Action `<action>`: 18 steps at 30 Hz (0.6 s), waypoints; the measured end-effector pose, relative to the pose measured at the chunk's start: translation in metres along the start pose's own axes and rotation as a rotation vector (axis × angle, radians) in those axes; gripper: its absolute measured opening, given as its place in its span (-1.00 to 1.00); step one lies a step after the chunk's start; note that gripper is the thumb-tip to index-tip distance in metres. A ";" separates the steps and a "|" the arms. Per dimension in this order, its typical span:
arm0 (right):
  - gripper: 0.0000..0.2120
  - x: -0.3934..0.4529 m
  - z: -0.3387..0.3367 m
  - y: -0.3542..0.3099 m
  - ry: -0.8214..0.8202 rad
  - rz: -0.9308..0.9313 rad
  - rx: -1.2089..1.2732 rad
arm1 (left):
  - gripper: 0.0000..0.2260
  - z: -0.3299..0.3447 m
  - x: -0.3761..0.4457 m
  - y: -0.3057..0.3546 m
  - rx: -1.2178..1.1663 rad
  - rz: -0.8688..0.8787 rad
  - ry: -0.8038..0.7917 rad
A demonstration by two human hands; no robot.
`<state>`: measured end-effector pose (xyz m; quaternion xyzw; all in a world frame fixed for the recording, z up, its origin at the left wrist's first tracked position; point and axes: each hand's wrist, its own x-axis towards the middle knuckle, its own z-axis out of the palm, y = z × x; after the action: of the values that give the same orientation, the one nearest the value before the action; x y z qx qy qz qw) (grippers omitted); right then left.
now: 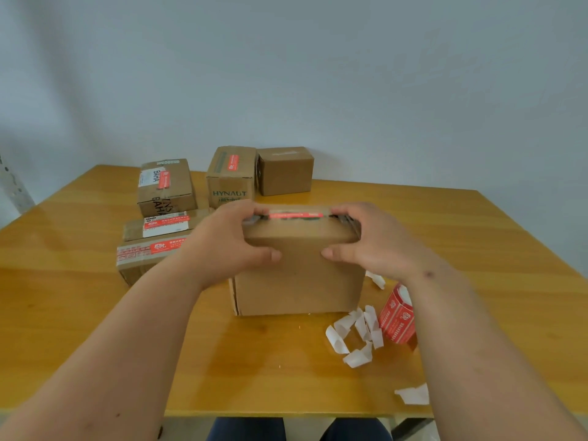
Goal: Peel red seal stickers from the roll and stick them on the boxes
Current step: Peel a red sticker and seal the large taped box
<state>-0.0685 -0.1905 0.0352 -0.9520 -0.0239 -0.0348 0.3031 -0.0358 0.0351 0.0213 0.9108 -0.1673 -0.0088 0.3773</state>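
Note:
A brown cardboard box [299, 281] stands in the middle of the table, with a red seal sticker [296, 215] lying across its top. My left hand [229, 240] grips the box's top left edge, thumb on the front face and fingers over the top. My right hand [366, 240] grips the top right edge the same way. The red sticker roll [397, 316] stands on the table to the right of the box, partly behind my right forearm.
Several boxes stand behind and to the left: two flat ones [149, 246] with red stickers, a taller one [165, 186], a "HYNAUT" box [232, 176] and a plain box [286, 170]. White backing strips [356, 338] litter the wooden table [95, 313].

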 end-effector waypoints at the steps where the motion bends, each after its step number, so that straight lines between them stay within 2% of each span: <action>1: -0.38 -0.001 -0.002 0.000 0.058 0.004 0.067 | -0.44 -0.004 0.000 0.001 -0.086 -0.034 0.049; 3: -0.43 0.000 -0.004 -0.001 0.188 0.030 0.170 | -0.48 -0.014 0.005 0.001 -0.239 -0.130 0.170; 5: -0.46 0.007 -0.004 -0.001 0.297 0.074 0.215 | -0.38 -0.024 0.015 0.000 -0.260 -0.248 0.253; 6: -0.42 0.010 -0.003 -0.001 0.284 0.096 0.278 | -0.32 -0.027 0.020 -0.001 -0.228 -0.306 0.244; 8: -0.21 0.013 -0.004 0.003 0.067 0.106 0.589 | -0.32 -0.030 0.028 0.001 -0.175 -0.421 0.139; 10: -0.01 0.010 -0.009 0.011 -0.238 0.033 0.856 | -0.47 -0.031 0.036 0.000 -0.181 -0.516 -0.025; 12: 0.07 0.009 -0.010 0.022 -0.451 -0.069 0.875 | -0.62 -0.032 0.044 -0.002 -0.206 -0.569 -0.172; 14: 0.01 0.012 -0.006 0.030 -0.473 -0.058 0.822 | -0.66 -0.033 0.051 -0.003 -0.212 -0.598 -0.238; 16: -0.17 0.016 -0.003 0.033 -0.397 0.040 0.800 | -0.66 -0.033 0.050 -0.003 -0.217 -0.605 -0.243; 18: -0.39 0.022 -0.004 0.035 -0.326 0.123 0.781 | -0.57 -0.033 0.047 -0.006 -0.294 -0.556 -0.227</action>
<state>-0.0443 -0.2207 0.0200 -0.7585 -0.0263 0.1458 0.6346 0.0149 0.0472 0.0461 0.8507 0.0498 -0.2369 0.4666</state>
